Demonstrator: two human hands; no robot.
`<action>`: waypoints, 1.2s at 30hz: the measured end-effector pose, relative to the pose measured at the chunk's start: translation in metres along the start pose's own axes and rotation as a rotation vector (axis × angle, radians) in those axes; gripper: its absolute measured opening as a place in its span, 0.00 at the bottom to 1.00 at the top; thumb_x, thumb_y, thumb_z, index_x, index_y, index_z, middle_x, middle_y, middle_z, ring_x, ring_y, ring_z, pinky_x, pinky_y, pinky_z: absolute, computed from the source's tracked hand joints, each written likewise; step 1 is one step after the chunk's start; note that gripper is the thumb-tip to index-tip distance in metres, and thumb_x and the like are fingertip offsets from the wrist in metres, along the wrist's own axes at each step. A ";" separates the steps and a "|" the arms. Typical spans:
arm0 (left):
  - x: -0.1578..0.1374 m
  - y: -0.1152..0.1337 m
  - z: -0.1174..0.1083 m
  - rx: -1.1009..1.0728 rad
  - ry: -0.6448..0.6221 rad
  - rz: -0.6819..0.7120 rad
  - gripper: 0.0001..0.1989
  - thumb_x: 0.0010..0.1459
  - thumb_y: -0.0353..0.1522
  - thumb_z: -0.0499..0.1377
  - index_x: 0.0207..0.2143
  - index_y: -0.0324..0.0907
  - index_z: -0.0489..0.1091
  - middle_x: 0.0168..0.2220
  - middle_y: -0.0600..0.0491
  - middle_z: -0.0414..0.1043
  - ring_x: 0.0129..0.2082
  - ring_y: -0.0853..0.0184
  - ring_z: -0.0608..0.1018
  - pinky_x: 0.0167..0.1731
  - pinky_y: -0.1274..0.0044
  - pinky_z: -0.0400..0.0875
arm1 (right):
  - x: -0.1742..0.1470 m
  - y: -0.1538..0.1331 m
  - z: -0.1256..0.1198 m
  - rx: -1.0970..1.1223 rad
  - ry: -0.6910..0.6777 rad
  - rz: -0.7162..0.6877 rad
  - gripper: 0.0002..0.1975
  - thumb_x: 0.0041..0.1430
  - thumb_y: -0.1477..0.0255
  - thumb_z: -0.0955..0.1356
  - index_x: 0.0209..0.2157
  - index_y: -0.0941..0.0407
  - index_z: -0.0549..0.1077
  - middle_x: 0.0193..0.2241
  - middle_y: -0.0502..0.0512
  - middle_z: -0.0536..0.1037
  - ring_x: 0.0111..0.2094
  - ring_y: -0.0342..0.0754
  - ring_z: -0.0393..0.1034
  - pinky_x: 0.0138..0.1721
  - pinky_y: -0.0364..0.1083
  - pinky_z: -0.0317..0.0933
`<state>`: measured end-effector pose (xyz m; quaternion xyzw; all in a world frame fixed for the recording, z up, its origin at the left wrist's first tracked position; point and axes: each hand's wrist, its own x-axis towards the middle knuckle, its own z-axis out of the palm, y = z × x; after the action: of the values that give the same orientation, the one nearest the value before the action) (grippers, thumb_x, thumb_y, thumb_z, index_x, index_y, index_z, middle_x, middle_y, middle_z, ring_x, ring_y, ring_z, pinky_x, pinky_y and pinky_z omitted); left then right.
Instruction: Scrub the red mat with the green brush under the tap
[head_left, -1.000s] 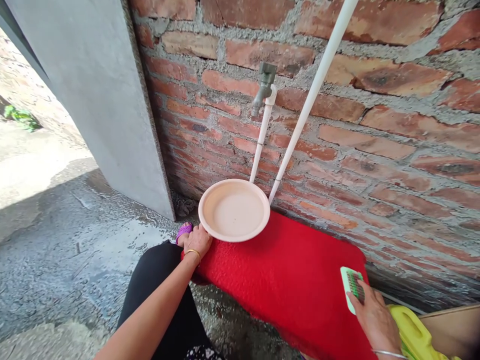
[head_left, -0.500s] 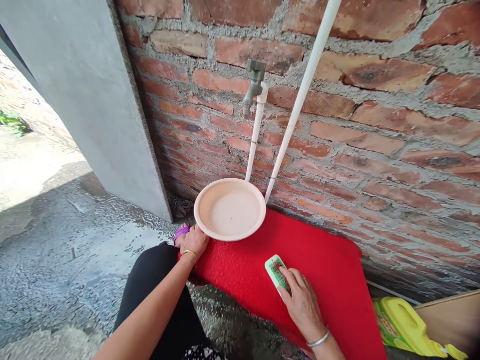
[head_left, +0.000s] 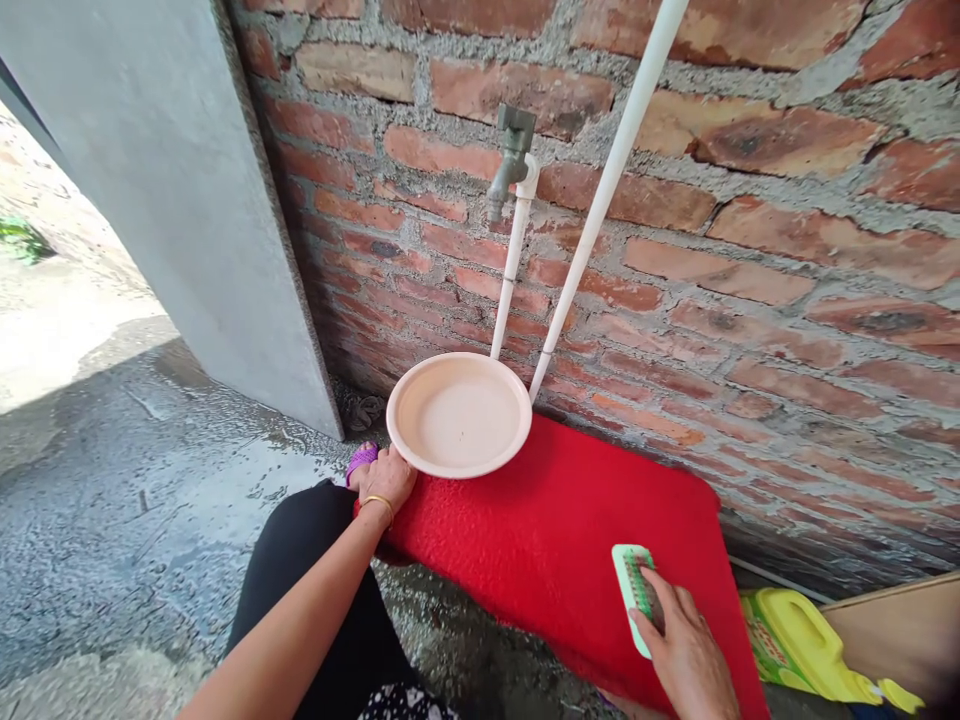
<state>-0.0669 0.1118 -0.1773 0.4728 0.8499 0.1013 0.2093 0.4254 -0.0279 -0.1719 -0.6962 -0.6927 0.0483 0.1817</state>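
A wet-looking red cloth [head_left: 540,530] is spread over a low bench or slab along the wall. On its right part lies a light green scrub brush [head_left: 628,600], tilted, with darker green and brownish bristles showing. My right hand [head_left: 686,645] is closed around the brush's right side, thumb and fingers on it. My left hand [head_left: 388,477] grips the cloth at the left end, just beside a pale pink basin [head_left: 460,468]. Its fingertips are partly hidden near the basin's rim. The basin stands on the cloth's far left corner; only a small speck shows inside.
A grey tap [head_left: 512,160] on a white pipe rises behind the basin, with a taller white pipe [head_left: 600,210] beside it. The brick wall [head_left: 750,260] borders the back. A grey slab [head_left: 187,200] leans at left. A yellow-green jug [head_left: 806,645] lies at right on the floor.
My right hand has moved the brush right and towards me across the red cloth, and the brush has turned more upright in view. My left hand and the basin stay in place.
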 end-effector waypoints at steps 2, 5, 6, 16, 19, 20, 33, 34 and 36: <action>-0.001 0.001 -0.002 -0.001 -0.001 0.009 0.26 0.73 0.41 0.46 0.65 0.41 0.69 0.60 0.33 0.75 0.65 0.47 0.75 0.60 0.59 0.68 | -0.003 -0.022 0.010 0.062 -0.012 -0.070 0.21 0.69 0.59 0.62 0.58 0.45 0.76 0.48 0.57 0.83 0.47 0.57 0.81 0.48 0.54 0.75; -0.004 0.003 -0.007 0.004 -0.009 0.022 0.27 0.73 0.42 0.43 0.64 0.40 0.69 0.59 0.32 0.75 0.65 0.46 0.75 0.60 0.57 0.68 | 0.008 -0.048 0.019 0.089 -0.003 -0.141 0.20 0.70 0.59 0.62 0.57 0.45 0.77 0.51 0.55 0.83 0.50 0.56 0.80 0.50 0.54 0.75; -0.005 0.003 -0.009 0.006 -0.013 0.024 0.27 0.73 0.42 0.43 0.64 0.40 0.69 0.59 0.32 0.75 0.65 0.45 0.75 0.60 0.57 0.68 | 0.014 -0.050 0.020 0.084 0.011 -0.143 0.20 0.70 0.59 0.62 0.57 0.46 0.77 0.51 0.56 0.83 0.50 0.56 0.80 0.50 0.54 0.75; -0.005 0.004 -0.010 0.011 -0.016 0.012 0.28 0.73 0.41 0.42 0.66 0.39 0.68 0.59 0.32 0.75 0.65 0.45 0.75 0.60 0.57 0.68 | 0.000 0.027 -0.013 -0.026 -0.051 0.141 0.26 0.61 0.58 0.63 0.58 0.49 0.76 0.48 0.61 0.84 0.45 0.60 0.82 0.46 0.56 0.75; -0.004 0.003 -0.009 0.030 -0.010 0.012 0.29 0.73 0.41 0.42 0.66 0.38 0.68 0.60 0.31 0.75 0.64 0.45 0.76 0.60 0.57 0.68 | -0.014 0.015 -0.008 0.028 -0.075 0.063 0.25 0.62 0.61 0.64 0.58 0.47 0.77 0.51 0.58 0.84 0.48 0.58 0.82 0.47 0.53 0.76; -0.003 0.002 -0.008 0.035 -0.009 0.010 0.29 0.73 0.41 0.42 0.66 0.38 0.69 0.60 0.31 0.75 0.64 0.45 0.76 0.60 0.57 0.68 | -0.016 0.006 -0.004 0.053 -0.078 0.018 0.24 0.63 0.62 0.64 0.58 0.46 0.77 0.51 0.56 0.84 0.50 0.56 0.82 0.49 0.52 0.76; -0.001 0.001 -0.011 0.039 0.008 0.005 0.32 0.73 0.44 0.41 0.66 0.39 0.71 0.63 0.31 0.73 0.64 0.45 0.76 0.59 0.57 0.70 | 0.012 0.040 -0.017 -0.128 0.053 0.122 0.25 0.69 0.60 0.59 0.58 0.55 0.76 0.51 0.66 0.82 0.49 0.61 0.79 0.51 0.58 0.72; -0.001 0.001 -0.011 0.047 0.011 0.004 0.32 0.73 0.44 0.41 0.66 0.39 0.71 0.63 0.31 0.73 0.64 0.45 0.76 0.60 0.57 0.70 | 0.010 0.051 -0.023 -0.153 0.037 0.176 0.26 0.68 0.61 0.59 0.59 0.57 0.75 0.51 0.68 0.81 0.49 0.61 0.79 0.50 0.58 0.72; -0.001 0.002 -0.012 0.056 0.016 0.007 0.32 0.73 0.44 0.41 0.66 0.38 0.70 0.62 0.31 0.74 0.65 0.45 0.75 0.60 0.57 0.70 | 0.002 0.068 -0.032 -0.185 -0.024 0.276 0.27 0.66 0.62 0.59 0.60 0.58 0.74 0.50 0.68 0.81 0.48 0.61 0.79 0.49 0.56 0.72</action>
<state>-0.0704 0.1120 -0.1655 0.4805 0.8525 0.0820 0.1888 0.5002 -0.0296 -0.1639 -0.7979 -0.5941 0.0172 0.1000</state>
